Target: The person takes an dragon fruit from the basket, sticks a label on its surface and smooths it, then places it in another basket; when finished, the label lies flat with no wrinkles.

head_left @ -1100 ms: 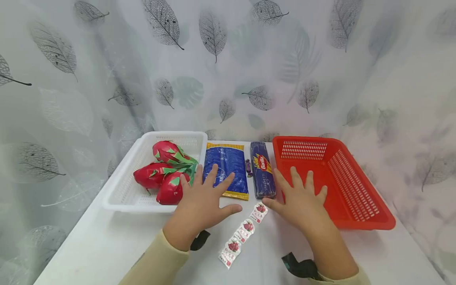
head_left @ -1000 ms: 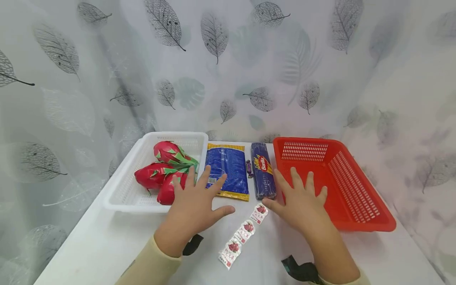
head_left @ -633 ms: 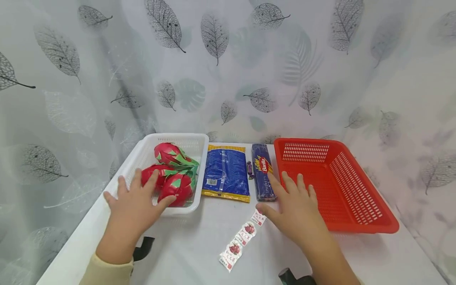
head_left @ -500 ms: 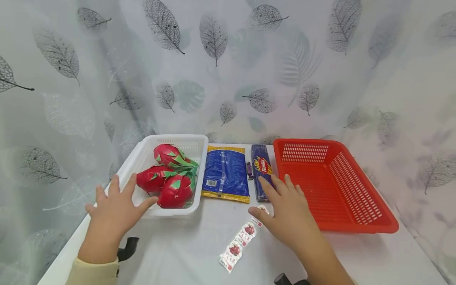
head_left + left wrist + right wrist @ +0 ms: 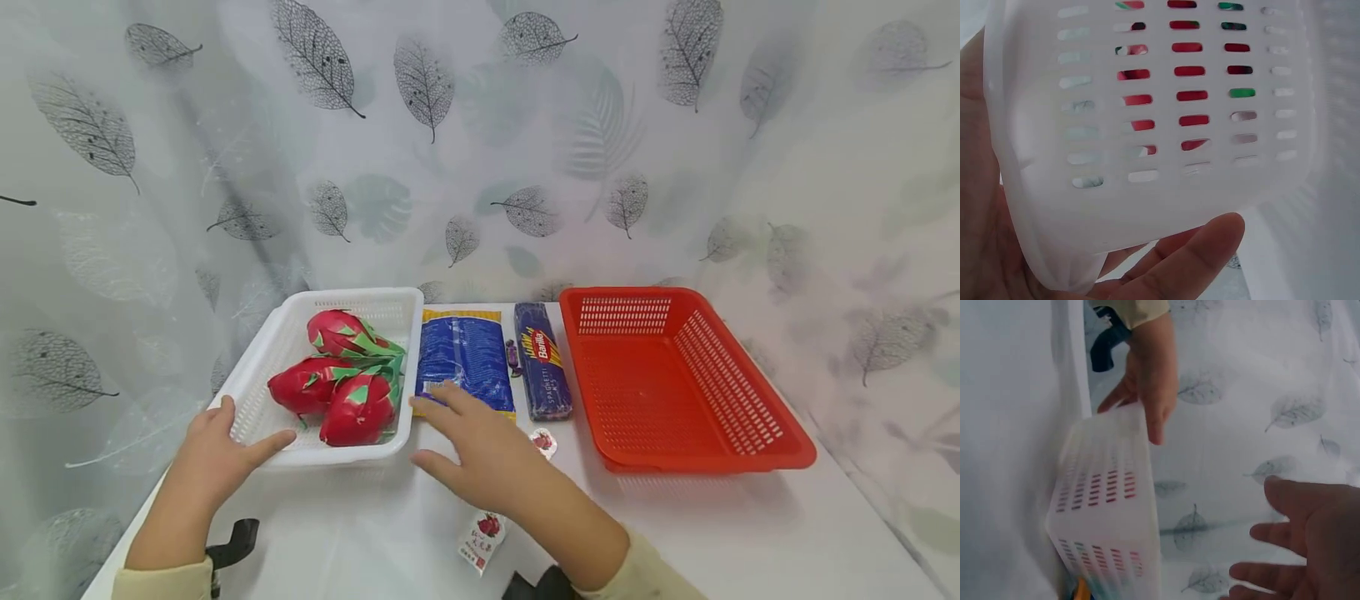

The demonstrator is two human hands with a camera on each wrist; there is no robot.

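Note:
My left hand (image 5: 213, 458) grips the front left corner of the white basket (image 5: 339, 456), thumb near the front rim. The left wrist view shows fingers bent around the basket wall (image 5: 1166, 209). Several red fruits with green leaves (image 5: 360, 408) lie inside. My right hand (image 5: 483, 454), fingers spread, holds nothing; it hovers right of the basket, covering the lower edge of the blue package (image 5: 468, 354) and part of the small fruit-print packets (image 5: 482, 537). In the right wrist view, this hand (image 5: 1319, 544) is apart from the basket (image 5: 1110, 515).
A red basket (image 5: 693, 458) stands on the right of the white table (image 5: 720, 533). Between the baskets are the Barilla spaghetti pack (image 5: 546, 379) and a small purple-wrapped item (image 5: 512, 357). A leaf-patterned curtain (image 5: 480, 150) hangs behind.
My left hand has moved left from near the blue package to the white basket's corner and taken hold. My right hand has swung left, away from the spaghetti pack. The view has shifted slightly.

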